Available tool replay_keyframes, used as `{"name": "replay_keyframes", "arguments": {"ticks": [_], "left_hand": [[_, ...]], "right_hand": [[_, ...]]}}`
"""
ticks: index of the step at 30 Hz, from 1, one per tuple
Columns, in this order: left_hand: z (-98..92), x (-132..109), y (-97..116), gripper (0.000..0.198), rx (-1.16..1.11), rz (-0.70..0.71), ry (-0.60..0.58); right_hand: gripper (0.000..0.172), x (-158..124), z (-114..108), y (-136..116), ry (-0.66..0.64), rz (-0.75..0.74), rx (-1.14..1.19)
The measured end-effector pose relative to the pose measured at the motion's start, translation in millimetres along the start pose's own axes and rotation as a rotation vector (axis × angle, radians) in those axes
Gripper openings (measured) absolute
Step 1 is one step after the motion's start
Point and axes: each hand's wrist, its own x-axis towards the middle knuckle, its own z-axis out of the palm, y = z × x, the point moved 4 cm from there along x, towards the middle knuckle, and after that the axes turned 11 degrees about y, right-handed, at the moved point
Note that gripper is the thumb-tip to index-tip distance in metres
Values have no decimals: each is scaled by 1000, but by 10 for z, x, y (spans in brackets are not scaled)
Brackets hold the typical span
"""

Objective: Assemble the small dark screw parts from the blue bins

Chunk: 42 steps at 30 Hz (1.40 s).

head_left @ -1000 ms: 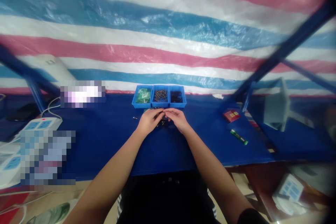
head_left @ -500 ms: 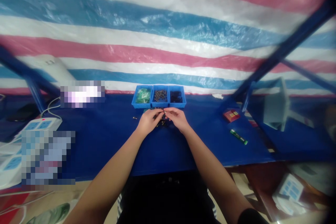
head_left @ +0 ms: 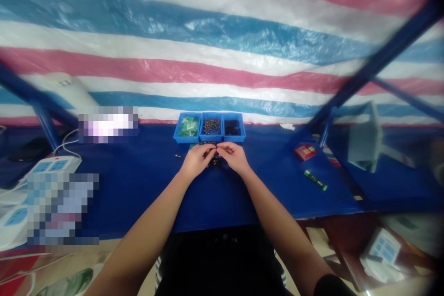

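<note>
My left hand (head_left: 197, 159) and my right hand (head_left: 235, 156) meet fingertip to fingertip over the blue table (head_left: 145, 185), just in front of three small blue bins (head_left: 210, 126). Both hands are pinched on a tiny part between them that is too small to name. A small pile of dark parts (head_left: 214, 163) lies on the table under the fingers. The left bin holds green pieces, the middle one metallic parts, the right one dark parts. A loose screw (head_left: 178, 155) lies left of my left hand.
A white power strip (head_left: 52, 165) with cable sits at the left edge. A red box (head_left: 305, 151) and a green pen-like tool (head_left: 315, 180) lie to the right. Blue frame bars (head_left: 367, 71) slant on both sides. A striped tarp hangs behind the table.
The hands stay pinched together in nearly the same place; only the fingertips have shifted slightly.
</note>
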Motion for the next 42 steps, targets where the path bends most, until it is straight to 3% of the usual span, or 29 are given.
{"name": "replay_keyframes", "arguments": {"ticks": [9,17,30,42], "left_hand": [[6,-1,-8,25,13,-31,-108],[-3,-5,-4,24,-6,-31,-41],[19,-11,-44,24,19,-35,-80],[10,2,-37,23,4,-4,-27]], "right_hand": [[34,-32,40,11,-33,14,59],[33,-15,5,15,-11,-1,42],[34,-18,29,-1,-17,-1,45],[33,0,0,-2,-4,2,44]]}}
